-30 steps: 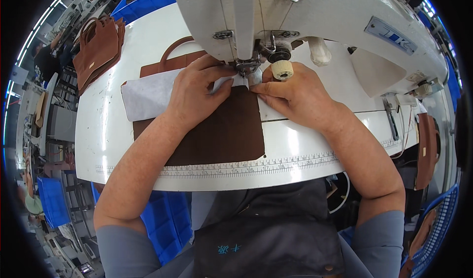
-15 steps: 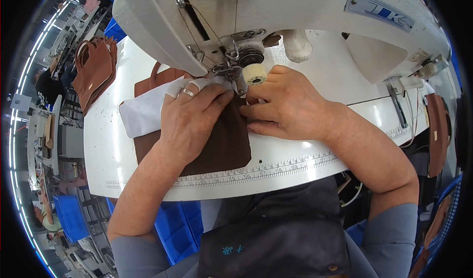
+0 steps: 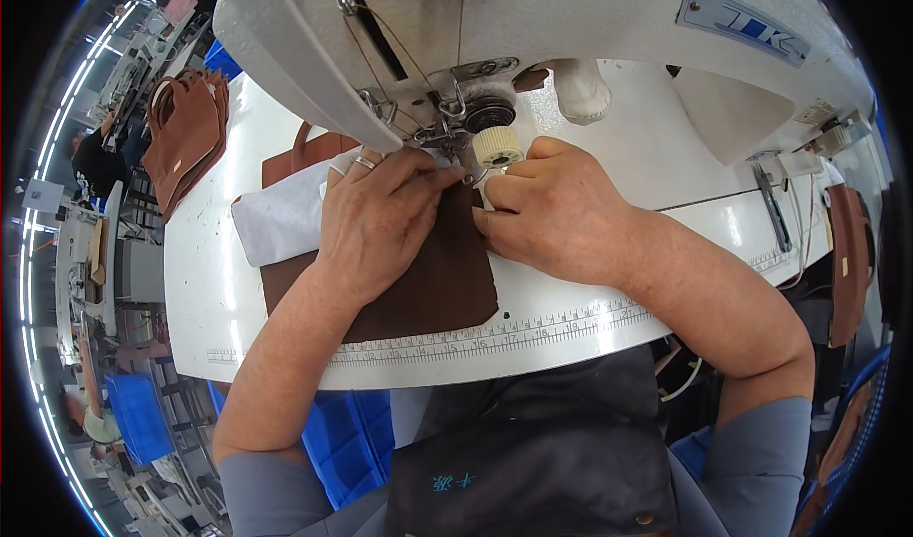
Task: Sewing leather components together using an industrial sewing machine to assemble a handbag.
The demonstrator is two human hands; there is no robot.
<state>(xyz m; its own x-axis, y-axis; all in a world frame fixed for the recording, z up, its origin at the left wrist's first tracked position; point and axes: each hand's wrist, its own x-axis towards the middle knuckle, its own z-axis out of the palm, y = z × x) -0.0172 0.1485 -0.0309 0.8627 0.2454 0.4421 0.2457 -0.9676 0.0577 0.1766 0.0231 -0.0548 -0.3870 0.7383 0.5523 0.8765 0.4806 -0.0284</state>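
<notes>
A white sewing machine point(image 3: 609, 9) has its presser foot and cream knob point(image 3: 497, 145) over the work. Beneath lie a dark brown panel point(image 3: 409, 313), a white lining piece point(image 3: 276, 223) and a lighter brown piece with a handle point(image 3: 285, 161). My left hand point(image 3: 376, 218), a ring on one finger, grips the white piece beside the presser foot, fingers bent and close together. My right hand point(image 3: 561, 214) is curled at the dark panel's right edge, just below the knob; its fingertips are partly hidden.
Brown handbags point(image 3: 176, 152) are stacked at the table's left; another point(image 3: 846, 271) is at the right. Tweezers point(image 3: 772, 209) lie near the machine base. A ruler strip point(image 3: 456, 349) runs along the front edge. Blue bins point(image 3: 138, 418) and co-workers point(image 3: 90, 156) are at the left.
Since a second ago my view has shifted and both hands have changed grip, left fingers now over the white piece. In the last half second my right fingers have curled more tightly.
</notes>
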